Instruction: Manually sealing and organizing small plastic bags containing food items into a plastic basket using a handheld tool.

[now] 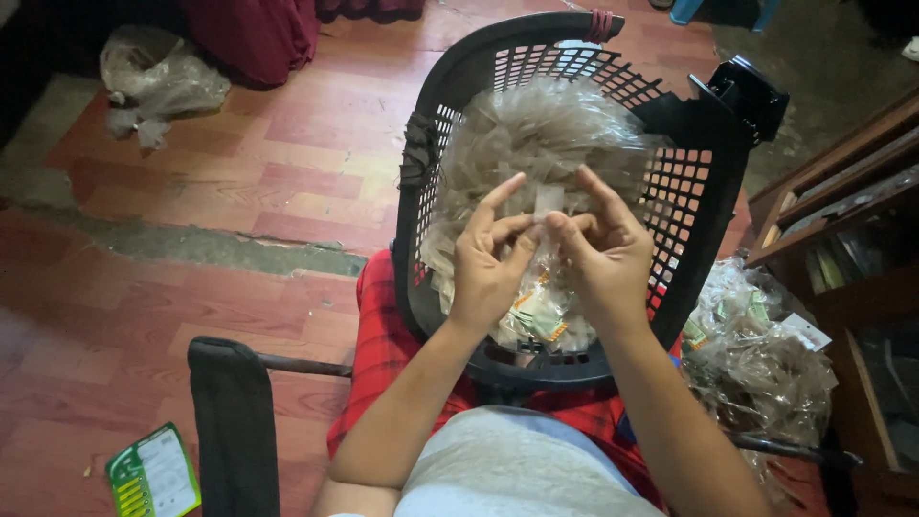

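Head view: both hands, left (488,263) and right (598,254), pinch a small clear packet (549,201), its contents indistinct.

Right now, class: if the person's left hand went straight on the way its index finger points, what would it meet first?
The left hand points up and away into the black basket. It would probably meet the heap of clear plastic bags first, since they fill the basket just beyond the fingertip; depth is hard to judge.
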